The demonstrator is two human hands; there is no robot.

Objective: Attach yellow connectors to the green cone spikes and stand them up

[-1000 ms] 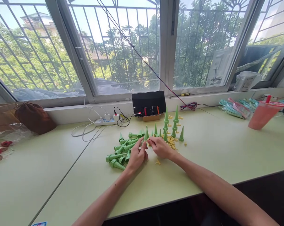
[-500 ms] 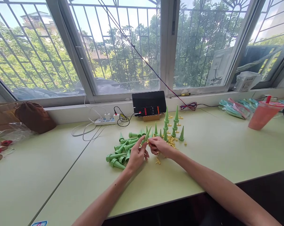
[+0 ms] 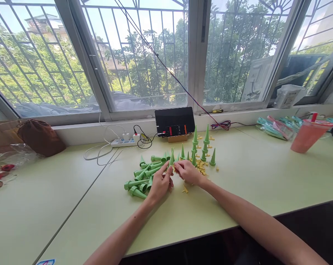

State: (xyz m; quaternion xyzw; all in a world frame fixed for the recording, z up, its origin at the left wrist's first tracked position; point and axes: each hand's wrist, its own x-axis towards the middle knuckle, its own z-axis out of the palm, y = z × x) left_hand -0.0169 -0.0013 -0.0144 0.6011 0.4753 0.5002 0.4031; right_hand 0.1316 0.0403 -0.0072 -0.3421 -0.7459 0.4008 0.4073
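While left hand [image 3: 160, 182] grips green cone [image 3: 171, 158], right hand [image 3: 189, 172] pinches yellow piece [image 3: 174, 168] beside it. More pieces [image 3: 202, 167] right of cone.

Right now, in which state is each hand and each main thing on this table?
Held green spike: upright
Left hand: gripping it
Right hand: pinched beside it, contents unclear
Heaped green spikes: mostly lying
Stacked green spikes: standing
Yellow T-pieces: mostly loose, scattered
Phone: screen lit
Tablet: screen dark
Power strip: plugs inserted
Red tumbler: standing, straw in

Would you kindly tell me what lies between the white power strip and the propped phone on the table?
The head view shows a looped black cable lying between them.
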